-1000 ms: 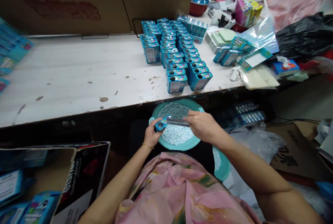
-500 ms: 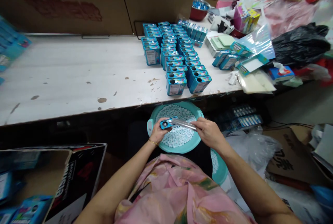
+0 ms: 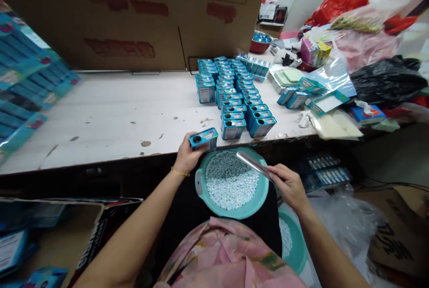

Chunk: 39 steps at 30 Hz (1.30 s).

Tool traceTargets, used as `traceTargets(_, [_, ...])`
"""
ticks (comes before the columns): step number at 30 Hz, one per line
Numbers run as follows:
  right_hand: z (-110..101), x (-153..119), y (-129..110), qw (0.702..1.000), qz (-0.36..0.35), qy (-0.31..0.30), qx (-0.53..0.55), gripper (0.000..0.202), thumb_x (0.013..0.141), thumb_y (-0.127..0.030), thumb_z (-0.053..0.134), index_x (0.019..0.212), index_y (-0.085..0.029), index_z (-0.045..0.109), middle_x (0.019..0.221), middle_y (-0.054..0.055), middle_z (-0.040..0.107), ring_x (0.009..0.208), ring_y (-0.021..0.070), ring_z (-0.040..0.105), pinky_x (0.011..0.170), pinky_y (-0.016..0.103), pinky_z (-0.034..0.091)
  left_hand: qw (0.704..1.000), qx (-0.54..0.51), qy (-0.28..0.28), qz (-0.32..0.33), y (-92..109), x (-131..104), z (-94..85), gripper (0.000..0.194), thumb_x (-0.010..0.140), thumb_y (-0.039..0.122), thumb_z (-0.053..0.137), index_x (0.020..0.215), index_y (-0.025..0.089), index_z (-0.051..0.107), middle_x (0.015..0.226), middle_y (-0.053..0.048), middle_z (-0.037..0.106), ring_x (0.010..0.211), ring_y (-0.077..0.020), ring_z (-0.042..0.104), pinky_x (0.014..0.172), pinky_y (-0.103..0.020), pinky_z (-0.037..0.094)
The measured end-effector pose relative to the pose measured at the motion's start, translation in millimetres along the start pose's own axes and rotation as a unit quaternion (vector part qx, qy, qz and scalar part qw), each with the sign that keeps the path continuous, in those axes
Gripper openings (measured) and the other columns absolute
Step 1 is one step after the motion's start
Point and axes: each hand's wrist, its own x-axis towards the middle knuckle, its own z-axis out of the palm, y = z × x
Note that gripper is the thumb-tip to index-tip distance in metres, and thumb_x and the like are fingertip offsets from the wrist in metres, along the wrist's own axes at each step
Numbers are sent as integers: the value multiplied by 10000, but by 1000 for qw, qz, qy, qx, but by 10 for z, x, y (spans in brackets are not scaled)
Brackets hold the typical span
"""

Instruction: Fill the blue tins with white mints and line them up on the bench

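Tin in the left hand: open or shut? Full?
Open: the tin in the left hand shows a dark round hole in its top. Full: cannot tell, too dark inside.

My little blue tin (image 3: 203, 139) hides part of my left hand (image 3: 187, 156). My leg (image 3: 272, 230) covers some lower bowl (image 3: 299, 252). Blurry blue packs (image 3: 23, 49) get cut off at the left edge.

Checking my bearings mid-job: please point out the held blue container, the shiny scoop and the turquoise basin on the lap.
Blue container (image 3: 205, 136), head view: printed top, beside the round hole.
Shiny scoop (image 3: 253, 163), head view: middle of its length.
Turquoise basin (image 3: 231, 214), head view: rim nearest the person.
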Motion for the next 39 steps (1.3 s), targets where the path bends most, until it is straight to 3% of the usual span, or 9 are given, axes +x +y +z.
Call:
traceTargets(4, [252,-24,250,998,44,2,40,266,779,-302,475,938,-187,655,791,50,598,713,145,543,624,269,440,999,-15,-38,-22,-246,528,73,514,555,265,678,1000,134,457,894,-51,578,842,-184,560,812,-361,436])
traceTargets(8, [528,-88,696,988,136,-54,57,364,695,-364,522,970,-160,643,794,56,603,561,126,500,499,264,427,1000,5,20,-15,-253,487,-101,810,510,244,726,1206,150,321,1196,-160,440,1059,-259,483,873,-399,397])
traceTargets(13, [933,-84,1318,969,154,-180,-69,377,692,-322,471,961,-119,641,651,52,577,551,163,510,504,287,421,943,129,308,11,-362,-312,-1118,479,724,266,548,1158,171,369,1130,-104,477,1029,-167,497,871,-312,404])
traceTargets(16, [1137,-61,1431,936,86,-237,-245,358,742,-185,385,998,-94,617,806,107,599,683,186,552,601,288,415,854,257,433,-130,-559,-1012,-1975,327,718,241,508,1021,137,445,961,-73,536,871,-141,548,792,-288,445])
traceTargets(19, [1294,-97,1375,881,32,-300,-365,405,757,-73,303,1052,-113,578,903,121,576,710,173,567,599,267,384,766,437,306,-358,-753,-1636,-2675,303,719,206,453,1013,131,456,972,-76,543,894,-156,544,788,-282,436])
traceTargets(22, [1416,-174,1304,845,22,-364,-390,375,804,-98,264,998,-143,583,884,106,573,702,162,578,583,255,363,726,471,233,-443,-874,-2118,-3035,375,652,185,514,1014,100,474,941,-102,559,912,-210,543,785,-312,424])
traceTargets(29, [1495,-214,1454,844,46,-380,-374,377,815,-130,277,1058,-163,563,970,116,593,825,180,580,681,262,376,684,504,64,-524,-1132,-2702,-3093,668,443,142,647,1087,217,484,1186,-101,450,1069,-326,432,806,-401,395])
traceTargets(32, [1485,-205,1525,844,51,-377,-379,392,804,-131,288,1088,-158,557,1019,126,594,876,199,574,715,272,382,669,518,21,-533,-1196,-2688,-3151,583,489,199,642,1058,223,522,1217,-118,415,1085,-364,397,796,-444,384])
traceTargets(39, [1472,-185,1530,853,44,-377,-359,361,777,-141,331,1010,-181,605,934,98,646,851,196,589,706,254,394,697,513,-50,-499,-1166,-2674,-3232,253,636,264,575,868,166,599,1039,-75,544,948,-204,521,839,-277,376])
